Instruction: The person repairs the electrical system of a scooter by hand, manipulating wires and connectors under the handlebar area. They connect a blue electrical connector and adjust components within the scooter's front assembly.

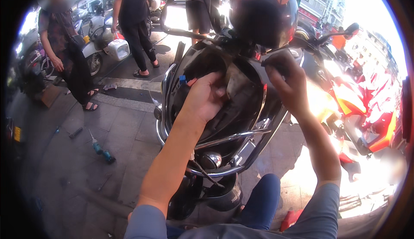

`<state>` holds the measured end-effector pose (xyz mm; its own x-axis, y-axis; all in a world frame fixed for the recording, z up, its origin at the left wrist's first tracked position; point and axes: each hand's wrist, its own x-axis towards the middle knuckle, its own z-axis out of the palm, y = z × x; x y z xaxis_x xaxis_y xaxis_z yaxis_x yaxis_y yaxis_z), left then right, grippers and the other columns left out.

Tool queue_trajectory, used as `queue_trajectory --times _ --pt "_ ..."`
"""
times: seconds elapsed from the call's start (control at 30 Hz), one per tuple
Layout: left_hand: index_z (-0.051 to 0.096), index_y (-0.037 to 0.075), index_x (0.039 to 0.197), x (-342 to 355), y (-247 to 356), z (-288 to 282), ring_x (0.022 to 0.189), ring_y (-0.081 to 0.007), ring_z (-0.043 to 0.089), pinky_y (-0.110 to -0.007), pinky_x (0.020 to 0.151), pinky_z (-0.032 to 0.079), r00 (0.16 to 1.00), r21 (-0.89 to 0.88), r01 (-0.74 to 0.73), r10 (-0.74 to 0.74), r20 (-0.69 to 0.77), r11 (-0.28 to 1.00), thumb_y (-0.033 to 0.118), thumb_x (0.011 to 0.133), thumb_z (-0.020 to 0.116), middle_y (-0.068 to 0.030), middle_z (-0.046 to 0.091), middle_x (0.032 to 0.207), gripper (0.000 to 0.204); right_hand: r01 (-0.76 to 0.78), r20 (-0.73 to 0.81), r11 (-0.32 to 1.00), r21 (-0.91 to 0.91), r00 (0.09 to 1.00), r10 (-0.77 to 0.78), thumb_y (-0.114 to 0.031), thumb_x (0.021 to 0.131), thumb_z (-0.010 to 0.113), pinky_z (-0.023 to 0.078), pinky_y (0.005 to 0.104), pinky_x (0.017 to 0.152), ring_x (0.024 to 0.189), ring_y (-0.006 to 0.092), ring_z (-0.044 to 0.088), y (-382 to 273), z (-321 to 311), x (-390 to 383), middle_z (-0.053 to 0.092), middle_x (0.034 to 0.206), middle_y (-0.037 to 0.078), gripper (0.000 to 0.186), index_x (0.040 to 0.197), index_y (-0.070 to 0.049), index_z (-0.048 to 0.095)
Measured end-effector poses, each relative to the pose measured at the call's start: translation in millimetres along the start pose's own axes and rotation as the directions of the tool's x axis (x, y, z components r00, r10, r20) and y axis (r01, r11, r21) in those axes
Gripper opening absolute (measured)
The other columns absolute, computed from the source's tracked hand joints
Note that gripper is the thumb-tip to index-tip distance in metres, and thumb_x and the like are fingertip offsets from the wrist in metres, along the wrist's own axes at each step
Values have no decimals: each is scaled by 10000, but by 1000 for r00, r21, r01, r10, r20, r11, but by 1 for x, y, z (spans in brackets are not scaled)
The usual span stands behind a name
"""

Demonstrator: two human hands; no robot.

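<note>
Possibly: helmet [263,17] gets knocked if bumped by curled right hand [290,83] | left hand [207,97] curled at scooter [241,109] | holds unclear

A rounded dark helmet [263,17] sits atop a black plastic scooter [217,120] with tubular chrome bars [233,139]; left, on grey slab paving [127,146], lies an elongated teal-and-black power driver [100,149], a dark-clad person [74,60] beyond; right stands a red plastic-bodied two-wheeler [381,131].
</note>
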<state>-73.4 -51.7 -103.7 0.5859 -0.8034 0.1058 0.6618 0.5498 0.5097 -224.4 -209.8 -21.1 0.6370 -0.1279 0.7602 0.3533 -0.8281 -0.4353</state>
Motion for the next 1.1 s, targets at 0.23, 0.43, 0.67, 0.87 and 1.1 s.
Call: queue_trajectory --times 0.23,0.43,0.67,0.87,1.1 --pt "661 125 1180 -8 6 12 661 -82 522 -246 675 461 920 90 188 -143 -366 978 254 1051 547 0 709 1018 216 -260 84 917 303 966 246 -57 910 658 515 316 813 866 185 660 5 -2 3 696 925 122 161 1040 32 624" --pt "623 87 1206 -12 26 60 824 -166 629 -319 726 505 798 154 356 -214 -564 922 225 1065 481 -63 696 1054 243 -459 182 799 388 888 422 -36 898 653 519 324 801 850 208 664 7 -5 6 686 919 132 149 1027 30 617" --pt "550 15 1323 -7 35 46 1170 -295 608 -447 1009 485 854 171 426 -333 -400 888 240 1060 436 -154 626 1287 364 -471 139 818 331 881 452 -25 885 655 513 315 823 869 234 661 3 -12 5 682 938 124 143 1017 21 623" --pt "420 -5 1489 -1 12 24 1405 -333 483 -471 1191 366 942 -93 324 -330 -61 941 300 1083 336 -190 507 1510 515 -455 63 845 282 887 457 -67 920 652 506 281 817 879 133 632 -7 -8 9 685 936 77 161 1055 18 628" --pt "354 4 1536 7 11 9 1449 -350 426 -494 1231 301 893 -406 441 -346 288 800 331 1098 312 -182 452 1563 549 -488 -82 824 289 845 529 -87 923 671 504 256 809 886 93 611 -24 6 -7 692 956 68 211 1096 24 624"
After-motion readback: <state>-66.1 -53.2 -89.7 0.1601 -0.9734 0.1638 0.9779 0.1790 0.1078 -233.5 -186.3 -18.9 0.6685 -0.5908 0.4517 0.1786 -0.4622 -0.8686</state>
